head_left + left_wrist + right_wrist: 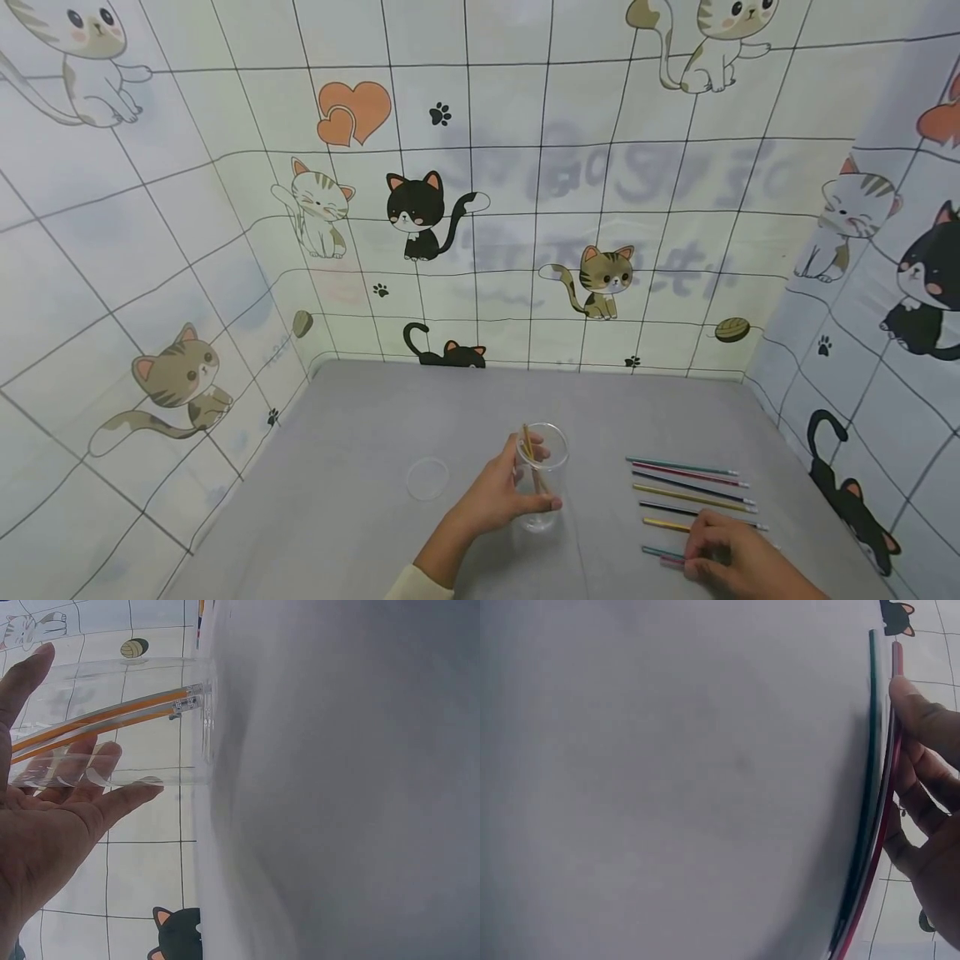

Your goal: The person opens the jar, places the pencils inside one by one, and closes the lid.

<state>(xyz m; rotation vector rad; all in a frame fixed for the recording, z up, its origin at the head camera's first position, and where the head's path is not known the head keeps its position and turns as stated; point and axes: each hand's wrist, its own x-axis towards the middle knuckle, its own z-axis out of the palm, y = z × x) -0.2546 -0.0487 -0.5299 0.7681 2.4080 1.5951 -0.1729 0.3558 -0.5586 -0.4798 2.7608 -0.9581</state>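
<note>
My left hand (491, 493) grips a clear jar (540, 523) on the grey cloth, fingers and thumb around its side. Yellow-orange pencils (112, 716) lean inside the jar, their eraser ends at its bottom in the left wrist view. My right hand (735, 554) is at the near end of a row of pencils (693, 498). Between thumb and fingers it pinches a red pencil (881, 817), close beside a teal pencil (871, 712). The hand hides the right ends of these two pencils in the head view.
A clear round disc (427, 480), perhaps the jar's lid, lies left of the jar. The other pencils, in several colours, lie roughly parallel on the right. Cat-print sheets (510, 208) rise around the back and sides of the grey cloth (337, 467).
</note>
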